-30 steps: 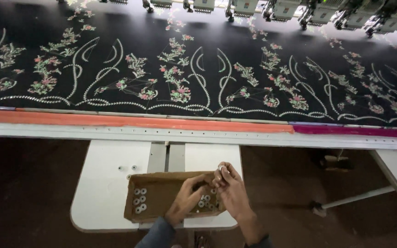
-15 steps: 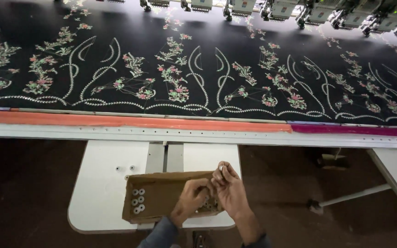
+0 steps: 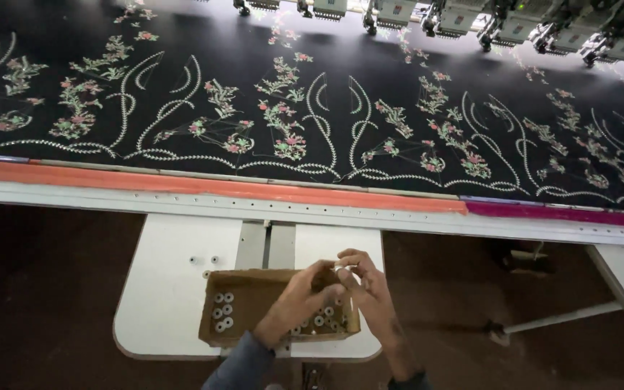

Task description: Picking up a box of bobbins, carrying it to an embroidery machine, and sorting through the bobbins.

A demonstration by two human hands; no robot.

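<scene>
Both hands meet above the right end of a shallow cardboard box point(image 3: 243, 310) on a small white table point(image 3: 167, 289). The left hand point(image 3: 297, 303) and right hand point(image 3: 370, 292) pinch something tiny between narrow fingertips; what it is cannot be told. Small bobbins point(image 3: 221, 312) lie just below, slightly leftward, nearer the left hand.

an open brown cardboard box point(image 3: 243, 310) stands on the white side table point(image 3: 175, 289).

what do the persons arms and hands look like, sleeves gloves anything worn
Both hands are bare, with no gloves. The left hand comes out of a grey-blue long sleeve. The right hand has a bare forearm, with a dark cuff at the frame's bottom edge.
</scene>
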